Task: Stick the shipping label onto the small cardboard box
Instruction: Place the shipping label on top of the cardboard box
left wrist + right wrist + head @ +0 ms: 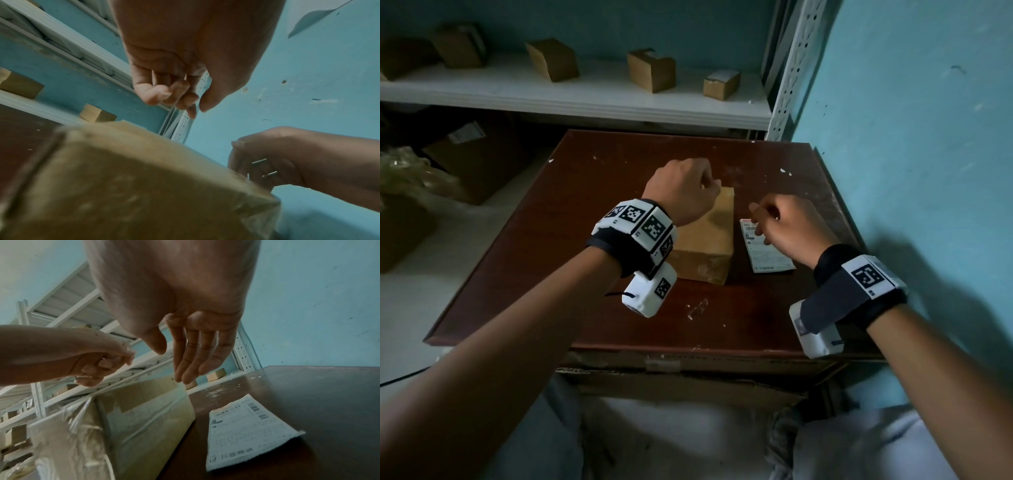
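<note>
A small cardboard box (709,246) wrapped in clear tape lies in the middle of the dark wooden table (571,246). The white printed shipping label (770,257) lies flat on the table just right of the box. My left hand (707,183) hovers over the box's far end with its fingers curled and nothing in them (180,99). My right hand (763,222) hangs above the label's far end, fingers fairly straight and not touching it (185,366). The right wrist view shows the box (144,410) and the label (246,431) side by side, apart.
A white metal shelf (585,99) behind the table carries several small cardboard boxes (650,70). A blue wall (911,171) runs close along the table's right edge. Larger cartons (472,161) stand on the floor at the left.
</note>
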{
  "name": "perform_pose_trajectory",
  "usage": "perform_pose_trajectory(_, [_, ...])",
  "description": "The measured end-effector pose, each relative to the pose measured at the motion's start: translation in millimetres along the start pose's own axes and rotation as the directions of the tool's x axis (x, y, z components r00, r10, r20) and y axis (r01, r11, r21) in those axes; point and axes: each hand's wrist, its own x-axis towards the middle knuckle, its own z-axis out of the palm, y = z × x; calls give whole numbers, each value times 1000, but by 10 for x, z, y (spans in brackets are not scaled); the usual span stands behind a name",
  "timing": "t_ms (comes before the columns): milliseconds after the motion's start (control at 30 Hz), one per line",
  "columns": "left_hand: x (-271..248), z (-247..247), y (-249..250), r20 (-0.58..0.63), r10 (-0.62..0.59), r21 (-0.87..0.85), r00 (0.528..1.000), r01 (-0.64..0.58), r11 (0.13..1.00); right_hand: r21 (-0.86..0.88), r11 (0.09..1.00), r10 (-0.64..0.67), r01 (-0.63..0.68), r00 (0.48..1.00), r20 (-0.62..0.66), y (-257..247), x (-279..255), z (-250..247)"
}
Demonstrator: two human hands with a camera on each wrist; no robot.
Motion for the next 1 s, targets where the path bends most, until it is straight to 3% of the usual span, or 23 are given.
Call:
perform_pose_trajectory(100, [-1,75,151,-43,72,3,996,-72,997,22,999,28,-28,999,-17,78,19,-51])
perform_pose_trajectory(200, [-27,212,243,39,136,86,990,-139,986,2,999,49,-49,998,-44,187,12,-111])
perform_pose_trajectory(300, [-66,320,276,189,114,221,975,-156,963,-52,997,52,-54,998,-40,277,-18,-142])
perform_pose_trajectory(400, [-87,356,236,283,80,229,956,-148,962,-109,991,79,-81,997,-20,342,-36,-148])
perform_pose_trajectory(700, [-46,268,70,269,11,211,963,-70,975,-121,983,144,-140,989,25,439,-37,-160])
perform_pose_trajectory(800, [-8,257,200,214,31,145,976,-63,987,-108,985,142,-138,989,31,450,-15,-166])
perform_pose_trajectory(933, [37,330,506,103,97,-107,990,-86,991,-64,988,145,-144,989,5,498,43,-168])
perform_pose_trajectory(1000, [43,403,621,108,78,-213,991,-53,976,-26,989,149,-149,989,-10,512,49,-186])
